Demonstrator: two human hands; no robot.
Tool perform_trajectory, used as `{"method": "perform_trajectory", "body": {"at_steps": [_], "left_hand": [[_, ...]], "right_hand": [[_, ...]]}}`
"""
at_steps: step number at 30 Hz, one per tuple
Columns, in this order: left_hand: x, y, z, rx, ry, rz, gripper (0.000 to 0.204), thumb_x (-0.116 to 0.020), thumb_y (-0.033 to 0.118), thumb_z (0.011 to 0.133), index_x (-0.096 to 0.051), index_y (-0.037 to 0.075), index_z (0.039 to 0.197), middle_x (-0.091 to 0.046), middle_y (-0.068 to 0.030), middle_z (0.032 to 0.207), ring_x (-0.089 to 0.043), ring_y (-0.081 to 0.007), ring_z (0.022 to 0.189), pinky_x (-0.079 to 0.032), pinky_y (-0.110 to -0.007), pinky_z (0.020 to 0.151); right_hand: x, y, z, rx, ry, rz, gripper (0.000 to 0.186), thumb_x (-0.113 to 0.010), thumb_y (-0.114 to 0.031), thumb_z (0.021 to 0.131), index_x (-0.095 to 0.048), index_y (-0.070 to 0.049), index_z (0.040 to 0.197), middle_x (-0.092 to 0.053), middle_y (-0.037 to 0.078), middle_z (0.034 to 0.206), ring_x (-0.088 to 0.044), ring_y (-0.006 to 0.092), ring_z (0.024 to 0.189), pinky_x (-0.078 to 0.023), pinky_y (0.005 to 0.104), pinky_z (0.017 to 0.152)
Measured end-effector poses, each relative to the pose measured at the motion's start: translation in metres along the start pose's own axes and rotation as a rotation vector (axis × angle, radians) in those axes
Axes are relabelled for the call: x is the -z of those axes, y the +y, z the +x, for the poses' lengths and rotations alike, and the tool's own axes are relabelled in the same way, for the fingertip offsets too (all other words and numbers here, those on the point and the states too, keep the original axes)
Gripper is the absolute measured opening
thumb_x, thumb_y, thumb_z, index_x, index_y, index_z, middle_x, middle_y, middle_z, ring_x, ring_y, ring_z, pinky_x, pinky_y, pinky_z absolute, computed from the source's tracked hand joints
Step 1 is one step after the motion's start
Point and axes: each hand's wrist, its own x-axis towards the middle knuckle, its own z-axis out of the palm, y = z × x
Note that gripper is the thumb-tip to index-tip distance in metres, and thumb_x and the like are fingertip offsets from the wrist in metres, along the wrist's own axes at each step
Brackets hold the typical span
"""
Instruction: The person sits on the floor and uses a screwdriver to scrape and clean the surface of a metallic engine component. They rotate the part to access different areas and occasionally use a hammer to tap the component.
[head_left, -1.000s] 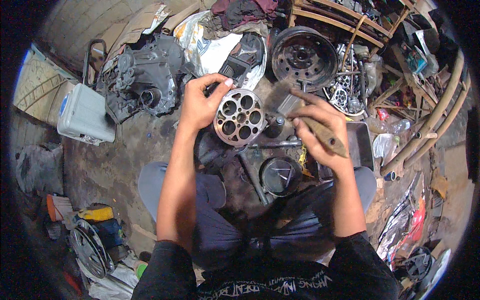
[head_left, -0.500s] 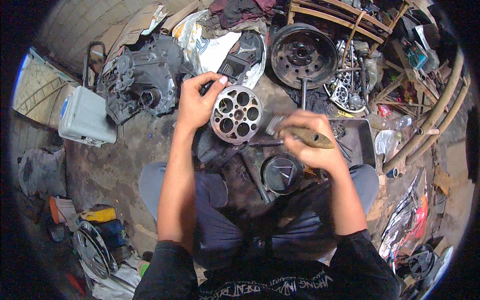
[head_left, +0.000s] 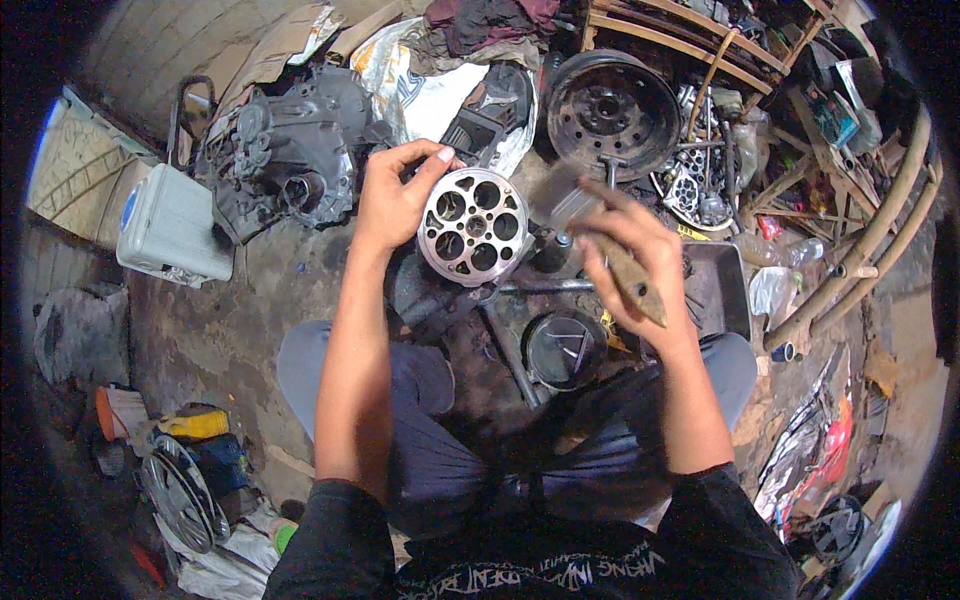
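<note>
My left hand [head_left: 400, 200] is closed on the upper left edge of a round metal disc [head_left: 476, 225] with a ring of large holes, held upright facing me. My right hand [head_left: 650, 250] grips a wide brush [head_left: 637, 285] by its wooden handle; the blurred head is just right of the disc's upper edge. Behind and below the disc are dark metal rods and a mount, partly hidden. A round dark tin [head_left: 560, 350] with thin metal pieces in it lies between my knees.
A gearbox casing [head_left: 290, 140] and grey plastic case [head_left: 160, 225] stand left; a steel wheel rim [head_left: 610, 110], metal tray [head_left: 715, 310] and assorted parts lie right. A wooden rack [head_left: 680, 35], bamboo frame [head_left: 890, 240], white sack [head_left: 400, 90] and scattered scrap surround me.
The brush dipped lower and turned flatter half a second ago; now its head is raised again beside the disc. The disc and my left hand have shifted slightly left since a second ago.
</note>
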Motion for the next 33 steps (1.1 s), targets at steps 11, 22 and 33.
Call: {"method": "perform_trajectory", "body": {"at_steps": [11,22,33], "left_hand": [[0.005,-0.005,-0.003,-0.045,-0.011,-0.058,0.026,-0.066,0.015,0.105,-0.079,-0.006,0.1,-0.081,-0.0092,0.091,-0.071,-0.0116,0.084,-0.057,-0.031,0.082],[0.007,-0.016,-0.002,-0.131,-0.034,-0.147,0.031,-0.065,0.02,0.105,-0.078,-0.007,0.097,-0.08,-0.0115,0.093,-0.073,-0.0155,0.089,-0.057,-0.032,0.086],[0.014,-0.022,-0.002,-0.135,-0.077,-0.269,0.039,-0.058,0.026,0.104,-0.076,-0.008,0.098,-0.079,-0.0149,0.1,-0.074,-0.0219,0.097,-0.056,-0.036,0.093]], "right_hand": [[0.012,0.016,0.008,-0.213,-0.037,0.376,0.022,-0.075,-0.013,0.092,-0.078,-0.001,0.11,-0.076,0.018,0.125,-0.072,0.029,0.114,-0.054,0.0387,0.103],[-0.071,0.057,0.024,-0.796,0.372,1.005,0.026,-0.067,-0.01,0.104,-0.068,0.003,0.126,-0.073,0.014,0.12,-0.074,0.0243,0.104,-0.065,0.0364,0.094],[-0.093,0.066,0.044,-0.822,0.593,1.187,0.03,-0.069,-0.008,0.103,-0.061,0.008,0.126,-0.065,0.019,0.127,-0.07,0.0328,0.114,-0.067,0.0429,0.098]]}}
